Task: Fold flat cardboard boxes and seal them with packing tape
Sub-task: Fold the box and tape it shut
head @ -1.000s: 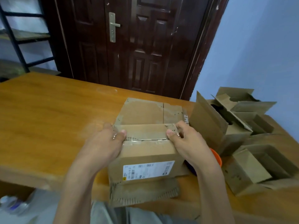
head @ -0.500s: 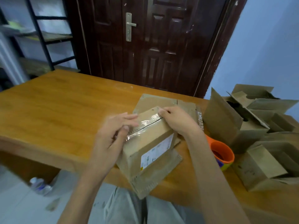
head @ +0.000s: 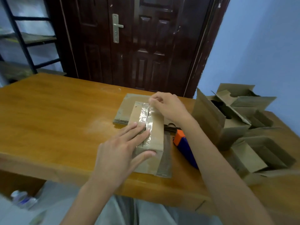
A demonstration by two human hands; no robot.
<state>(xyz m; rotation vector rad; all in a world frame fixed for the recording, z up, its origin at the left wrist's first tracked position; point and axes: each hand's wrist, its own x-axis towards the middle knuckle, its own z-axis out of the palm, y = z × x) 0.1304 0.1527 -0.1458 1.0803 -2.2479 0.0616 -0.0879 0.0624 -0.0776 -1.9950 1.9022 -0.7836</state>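
Cardboard box (head: pixel 155 127) seam taped; left hand (head: pixel 123 151) flat, pressing; right hand (head: pixel 168 106) pinching tape (head: pixel 145 118) at 12 o'clock. Next: smooth end.

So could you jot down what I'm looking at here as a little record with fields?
Box in work: small cardboard box on the wooden table
Seam: clear tape along the top
Left hand: fingers straight, pressing the tape
Right hand: pinching the tape's far end
Tool: orange and blue tape dispenser, right of the box
Waiting: open boxes, far right
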